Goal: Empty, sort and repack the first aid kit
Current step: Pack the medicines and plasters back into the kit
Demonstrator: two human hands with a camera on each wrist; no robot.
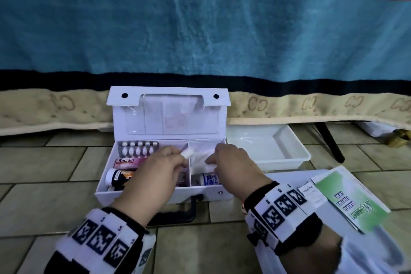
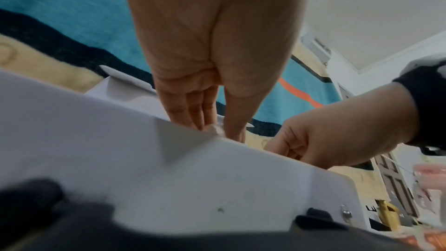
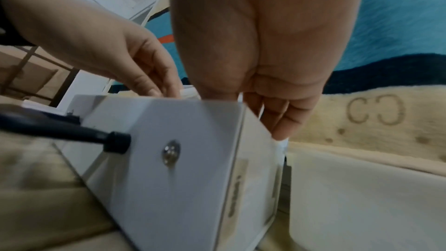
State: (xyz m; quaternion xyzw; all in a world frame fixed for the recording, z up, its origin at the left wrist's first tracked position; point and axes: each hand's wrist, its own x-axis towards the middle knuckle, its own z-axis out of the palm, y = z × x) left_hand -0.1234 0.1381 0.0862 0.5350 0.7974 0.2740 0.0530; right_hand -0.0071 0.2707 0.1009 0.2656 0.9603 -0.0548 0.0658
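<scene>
Nearest, the left hand [image 1: 155, 169] is pinching a small white roll [image 1: 186, 153]; the right hand [image 1: 233, 167] is gripping white gauze [image 1: 210, 166], perhaps. Both are reaching into the open kit [image 1: 142, 193], lying lengthwise across the floor, holding pills [image 1: 138, 149], a box [image 1: 127, 161] and bottles [image 1: 116, 177]. Beyond, a tray [image 1: 287, 160] is sitting.

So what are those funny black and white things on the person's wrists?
Both bare hands, the left hand and the right hand, are ungloved. Each wrist carries a black wrist strap with white blocks printed with square black-and-white code patterns and small digits. The left wrist has a matching black-and-white band. A white sleeve shows behind the right band.
</scene>
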